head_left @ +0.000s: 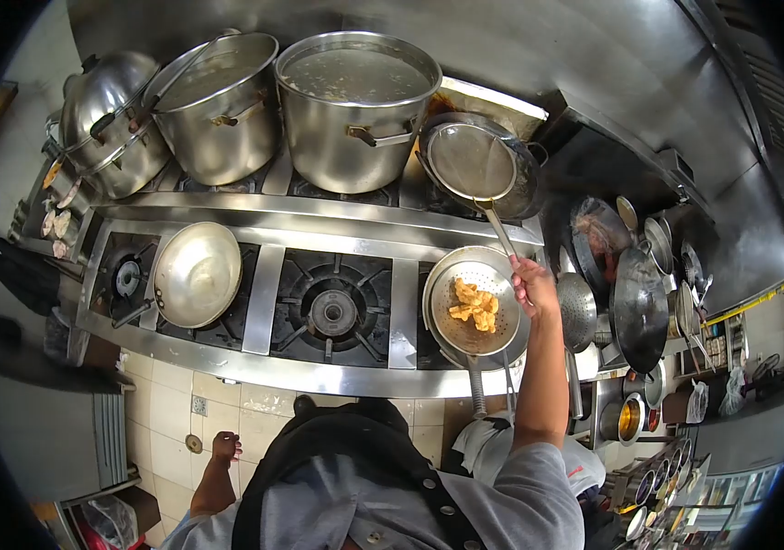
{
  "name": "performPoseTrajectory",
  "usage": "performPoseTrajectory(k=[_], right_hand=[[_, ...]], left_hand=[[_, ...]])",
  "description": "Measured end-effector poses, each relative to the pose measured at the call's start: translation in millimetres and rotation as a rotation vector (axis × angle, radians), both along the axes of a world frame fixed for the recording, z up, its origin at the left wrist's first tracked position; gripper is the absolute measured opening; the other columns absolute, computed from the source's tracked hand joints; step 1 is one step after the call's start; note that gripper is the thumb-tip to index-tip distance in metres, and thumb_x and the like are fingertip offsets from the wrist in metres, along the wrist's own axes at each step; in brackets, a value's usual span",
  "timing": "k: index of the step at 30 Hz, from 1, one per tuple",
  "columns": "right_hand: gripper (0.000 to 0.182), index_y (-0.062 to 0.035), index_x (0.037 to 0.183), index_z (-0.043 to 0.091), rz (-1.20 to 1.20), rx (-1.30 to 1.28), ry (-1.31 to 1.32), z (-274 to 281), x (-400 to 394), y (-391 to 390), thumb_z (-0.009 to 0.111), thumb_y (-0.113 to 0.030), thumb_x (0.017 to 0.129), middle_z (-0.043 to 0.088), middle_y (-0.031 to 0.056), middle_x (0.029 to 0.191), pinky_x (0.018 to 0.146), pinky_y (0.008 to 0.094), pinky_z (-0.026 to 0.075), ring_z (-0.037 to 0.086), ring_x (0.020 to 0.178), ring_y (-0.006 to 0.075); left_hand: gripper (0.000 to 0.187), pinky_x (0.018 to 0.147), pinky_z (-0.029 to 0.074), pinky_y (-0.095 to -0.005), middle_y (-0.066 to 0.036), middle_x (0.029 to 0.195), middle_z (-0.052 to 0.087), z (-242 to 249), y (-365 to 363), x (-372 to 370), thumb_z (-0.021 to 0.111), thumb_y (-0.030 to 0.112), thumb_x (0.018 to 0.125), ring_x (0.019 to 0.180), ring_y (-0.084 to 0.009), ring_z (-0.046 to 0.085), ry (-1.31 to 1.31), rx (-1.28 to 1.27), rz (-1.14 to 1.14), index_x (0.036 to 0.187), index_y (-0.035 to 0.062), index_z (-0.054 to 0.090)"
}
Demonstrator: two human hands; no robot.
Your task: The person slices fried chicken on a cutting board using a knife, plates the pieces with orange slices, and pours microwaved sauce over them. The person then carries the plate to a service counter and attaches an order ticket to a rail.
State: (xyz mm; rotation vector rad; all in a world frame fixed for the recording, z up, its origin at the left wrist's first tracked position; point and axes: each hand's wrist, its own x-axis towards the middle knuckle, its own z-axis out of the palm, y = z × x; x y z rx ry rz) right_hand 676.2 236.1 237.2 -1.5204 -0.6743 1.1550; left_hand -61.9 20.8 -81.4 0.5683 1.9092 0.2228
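My right hand [536,288] is wrapped round the long handle of a fine-mesh strainer [472,162]. The strainer's round mesh is over a dark wok [522,197] on the back right of the stove. Just left of and below that hand, a perforated ladle [467,336] holds several golden fried pieces [474,305]. The ladle lies across a round pan at the front right burner, its handle pointing toward me. My left hand [227,446] hangs low at my side over the tiled floor, fingers curled, with nothing visible in them.
Large steel stockpots [355,137] filled with liquid stand along the back of the stove [264,298]. A pale wok [198,275] sits at the front left, beside a bare burner [331,313]. Woks and another perforated ladle [577,312] crowd the right side.
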Motion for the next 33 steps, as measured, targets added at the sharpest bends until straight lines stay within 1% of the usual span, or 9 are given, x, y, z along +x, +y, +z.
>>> performPoseTrajectory(k=[7,11,15,18,19,22,26,30,33], right_hand=[[0.04,0.0025,0.115,0.059,-0.055,0.028,-0.202,6,9,-9,0.073,-0.012,0.08,0.054,-0.0019,0.058,0.034,0.0191,0.027,0.04,0.037,0.0043],[0.048,0.0037,0.121,0.056,-0.134,0.036,-0.263,26,29,-24,0.072,-0.008,0.077,0.053,-0.0015,0.057,0.034,0.0194,0.027,0.039,0.036,0.0048],[0.045,-0.0002,0.122,0.057,-0.231,0.142,-0.054,31,71,-41,0.068,-0.008,0.079,0.05,-0.0038,0.056,0.032,0.02,0.025,0.036,0.035,0.0039],[0.036,-0.0029,0.119,0.058,-0.295,0.343,0.311,29,100,-50,0.062,-0.009,0.084,0.044,-0.0051,0.053,0.03,0.0207,0.024,0.032,0.033,0.0049],[0.029,-0.0042,0.117,0.06,-0.267,0.411,0.43,21,115,-49,0.053,-0.014,0.09,0.039,-0.0049,0.05,0.029,0.0216,0.024,0.03,0.032,0.0066],[0.032,-0.0039,0.118,0.06,-0.035,0.595,0.766,-17,170,-27,0.046,-0.02,0.094,0.039,-0.0044,0.049,0.028,0.023,0.025,0.029,0.031,0.0076],[0.04,0.0009,0.122,0.059,-0.002,0.698,0.981,-67,223,18,0.044,-0.025,0.095,0.038,-0.0043,0.048,0.033,0.0259,0.028,0.03,0.034,0.0088],[0.048,0.0113,0.125,0.052,-0.029,0.678,1.179,-169,279,52,0.043,-0.026,0.097,0.037,-0.0037,0.049,0.036,0.0255,0.03,0.033,0.036,0.0085],[0.049,0.013,0.127,0.049,0.018,0.764,1.167,-141,259,52,0.042,-0.026,0.098,0.038,-0.0035,0.051,0.034,0.0247,0.029,0.033,0.036,0.0077]], left_hand=[[0.022,0.049,0.05,-0.0379,-0.006,0.077,0.063,-13,13,-4,0.055,0.023,0.091,0.06,-0.0194,0.064,-0.038,-0.069,-0.024,0.105,0.007,0.059],[0.02,0.05,0.049,-0.0381,-0.007,0.078,0.063,-3,25,9,0.053,0.022,0.091,0.061,-0.0201,0.064,-0.01,-0.113,-0.052,0.101,0.0067,0.061],[0.02,0.049,0.05,-0.0372,-0.008,0.08,0.065,-6,38,21,0.053,0.022,0.091,0.062,-0.0198,0.065,0.01,-0.095,-0.071,0.101,0.0067,0.062],[0.021,0.049,0.051,-0.0366,-0.009,0.081,0.066,5,42,39,0.056,0.022,0.09,0.063,-0.0193,0.066,0.015,-0.069,-0.081,0.103,0.0071,0.061],[0.021,0.049,0.051,-0.0364,-0.009,0.082,0.066,11,39,44,0.056,0.022,0.089,0.063,-0.0192,0.066,0.019,-0.065,-0.081,0.104,0.0073,0.061],[0.022,0.047,0.05,-0.0347,-0.009,0.082,0.067,29,34,63,0.058,0.022,0.088,0.062,-0.0188,0.066,0.042,-0.029,-0.096,0.105,0.0074,0.06],[0.022,0.042,0.048,-0.0318,-0.008,0.079,0.067,52,28,83,0.06,0.019,0.087,0.061,-0.0187,0.066,0.097,-0.002,-0.113,0.105,0.0066,0.06],[0.02,0.039,0.047,-0.0294,-0.009,0.076,0.066,70,14,85,0.061,0.017,0.086,0.057,-0.0181,0.065,0.109,-0.007,-0.101,0.101,0.0041,0.061],[0.018,0.036,0.044,-0.0284,-0.008,0.072,0.065,79,5,86,0.062,0.017,0.086,0.052,-0.0174,0.063,0.155,-0.025,-0.083,0.097,0.0027,0.063]])
